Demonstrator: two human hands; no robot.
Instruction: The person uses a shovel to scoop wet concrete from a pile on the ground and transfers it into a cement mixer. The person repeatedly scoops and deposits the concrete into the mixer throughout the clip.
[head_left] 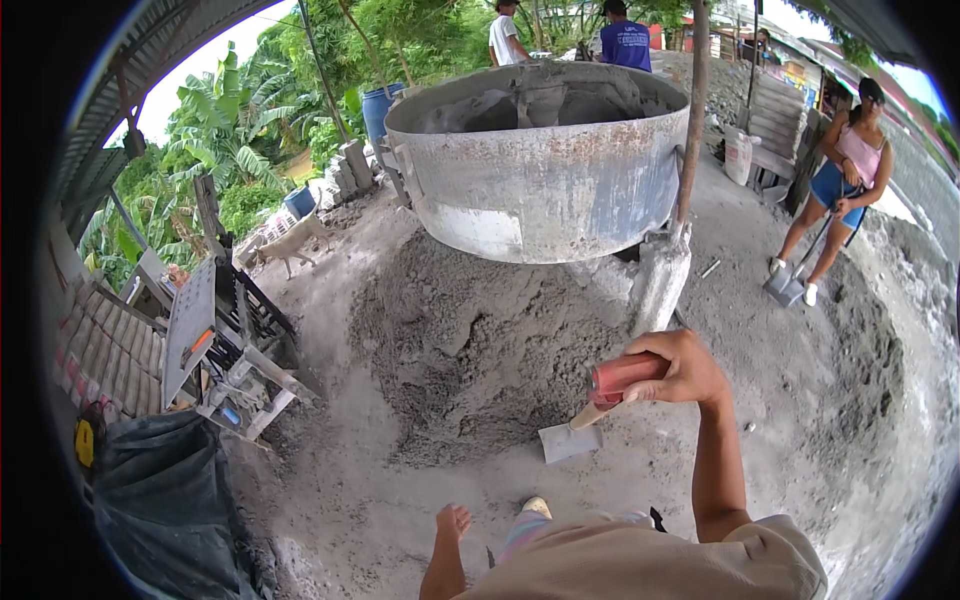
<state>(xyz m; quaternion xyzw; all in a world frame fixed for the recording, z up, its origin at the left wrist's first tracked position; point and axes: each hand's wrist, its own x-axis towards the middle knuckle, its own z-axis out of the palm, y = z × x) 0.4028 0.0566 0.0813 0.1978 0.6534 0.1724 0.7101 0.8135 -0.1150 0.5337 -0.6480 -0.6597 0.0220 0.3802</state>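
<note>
My right hand [686,368] is closed around the red grip of a shovel [572,444], held out in front of me at the right. Below the grip, a short wooden-looking length of the shaft leads to the grey blade, which rests on the ground at the near edge of a heap of wet grey concrete mix [470,350]. My left hand [453,520] hangs low beside my body, away from the shovel; its fingers are loosely bent and nothing shows in them. One light shoe [537,507] of mine stands just behind the blade.
A large round metal mixer drum [560,190] stands over the heap's far side. To the right, a person [858,170] holds another shovel [785,288]. Two people stand behind the drum. At left are a metal-topped stand [195,325], a dark tarp [165,490] and a dog [290,243].
</note>
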